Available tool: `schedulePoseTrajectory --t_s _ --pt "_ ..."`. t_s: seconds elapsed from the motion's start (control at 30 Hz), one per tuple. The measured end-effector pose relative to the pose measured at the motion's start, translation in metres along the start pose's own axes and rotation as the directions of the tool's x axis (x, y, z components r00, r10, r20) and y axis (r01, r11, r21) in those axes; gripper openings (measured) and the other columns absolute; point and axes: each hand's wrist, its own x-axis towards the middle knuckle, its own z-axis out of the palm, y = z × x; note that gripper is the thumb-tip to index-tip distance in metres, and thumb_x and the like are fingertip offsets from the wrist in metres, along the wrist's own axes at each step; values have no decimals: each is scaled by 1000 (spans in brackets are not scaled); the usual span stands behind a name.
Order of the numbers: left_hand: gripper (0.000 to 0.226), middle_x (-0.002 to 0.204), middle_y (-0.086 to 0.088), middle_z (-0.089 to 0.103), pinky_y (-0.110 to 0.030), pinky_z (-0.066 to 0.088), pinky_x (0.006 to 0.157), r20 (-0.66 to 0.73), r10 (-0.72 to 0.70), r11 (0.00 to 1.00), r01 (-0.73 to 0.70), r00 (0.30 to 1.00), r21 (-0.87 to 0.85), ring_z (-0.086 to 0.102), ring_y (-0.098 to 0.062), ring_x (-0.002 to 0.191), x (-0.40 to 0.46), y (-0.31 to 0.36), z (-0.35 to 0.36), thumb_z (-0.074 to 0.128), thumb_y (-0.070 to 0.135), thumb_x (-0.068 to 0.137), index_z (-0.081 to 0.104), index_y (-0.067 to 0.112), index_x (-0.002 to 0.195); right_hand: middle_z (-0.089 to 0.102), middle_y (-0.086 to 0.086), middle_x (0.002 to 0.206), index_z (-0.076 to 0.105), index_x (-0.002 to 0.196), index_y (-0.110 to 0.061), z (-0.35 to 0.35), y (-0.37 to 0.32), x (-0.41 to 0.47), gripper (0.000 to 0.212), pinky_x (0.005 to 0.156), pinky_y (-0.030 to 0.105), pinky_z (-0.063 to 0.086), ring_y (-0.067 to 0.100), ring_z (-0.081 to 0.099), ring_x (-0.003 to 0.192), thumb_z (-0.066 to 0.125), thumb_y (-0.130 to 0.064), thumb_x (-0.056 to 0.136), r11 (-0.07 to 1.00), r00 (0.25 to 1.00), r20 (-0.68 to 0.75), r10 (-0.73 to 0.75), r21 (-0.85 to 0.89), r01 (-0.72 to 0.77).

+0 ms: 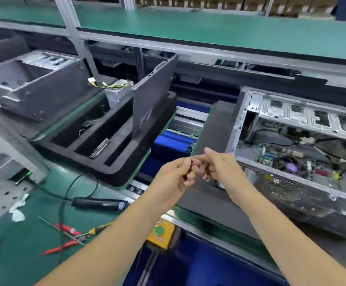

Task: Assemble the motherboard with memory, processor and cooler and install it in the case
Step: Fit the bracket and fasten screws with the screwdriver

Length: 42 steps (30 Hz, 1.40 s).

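Small dark item (193, 162), too blurred to identify, pinched between left hand (177, 176) and right hand (219, 166) grips.

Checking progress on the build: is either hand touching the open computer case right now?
Apart. In the head view both hands, left hand and right hand, meet in front of the computer case, fingertips together, clear of its frame.

Tiny dark item pinched between left hand (175, 176) and right hand (217, 168) fingertips too small and blurred to identify; open silver metal computer case (296, 153) cut off at 3 o'clock edge, green motherboard (281, 159) inside partly hidden under black cables, detail smeared.
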Motion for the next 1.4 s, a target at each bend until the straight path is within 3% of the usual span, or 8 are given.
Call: schedulePoseTrajectory --t_s 0.17,0.47,0.77,1.07,1.1,1.2,1.3,1.4 --pt "32 75 -4 53 -13 37 45 -46 -62 998 62 997 -6 43 -4 53 -5 10 -54 41 10 101 53 -13 119 56 7 61 76 90 -13 52 16 17 41 52 23 43 13 50 54 41 -31 101 999 999 22 30 -16 -30" --pt "20 72 -7 59 -15 39 43 -171 -177 974 147 969 -175 48 -7 53 -9 17 -138 53 3 93 69 0 81 59 3 56 66 65 -19 127 74 47 42 52 24 44 11 53 50 44 -28 99 971 985 55 164 -183 -151" --pt "10 74 -8 58 -14 39 43 -269 -270 957 228 925 -177 48 -8 54 -18 9 -204 51 -3 91 61 -4 89 62 -1 59 64 67 -14 185 133 55 28 55 22 49 8 57 51 50 -14 91 891 919 232 319 -403 -207" --pt "16 70 -6 63 -13 40 43 -338 -297 946 227 893 -230 49 -6 51 -29 0 -227 48 -1 95 62 -7 101 65 5 76 62 71 -20 217 163 46 12 61 24 44 17 58 69 64 -14 82 765 875 421 239 -637 98" --pt "15 69 -6 62 -13 40 43 -347 -296 946 222 890 -237 49 -5 51 -30 -1 -229 48 -1 96 62 -6 100 65 8 87 65 82 -15 223 167 46 3 67 27 45 21 59 79 64 -17 84 723 850 473 233 -669 175" --pt "16 70 -5 61 -12 39 43 -360 -296 943 209 885 -261 49 -4 50 -34 -5 -233 47 1 96 61 -4 97 60 16 105 61 104 -3 244 184 44 24 78 36 47 30 55 94 60 -22 89 472 744 591 312 -776 419" --pt "15 67 -3 62 -13 40 43 -367 -298 942 209 881 -263 49 -5 51 -36 -9 -233 48 2 96 62 -3 98 59 11 85 56 84 -3 255 194 49 9 61 30 41 26 49 78 50 -3 90 386 742 582 333 -802 456" --pt "13 67 -2 60 -13 39 42 -349 -289 947 213 892 -241 47 -4 50 -34 -8 -227 54 6 94 63 -2 95 34 1 65 38 67 -13 256 197 53 28 54 27 29 20 37 66 41 6 87 387 766 554 325 -817 427"
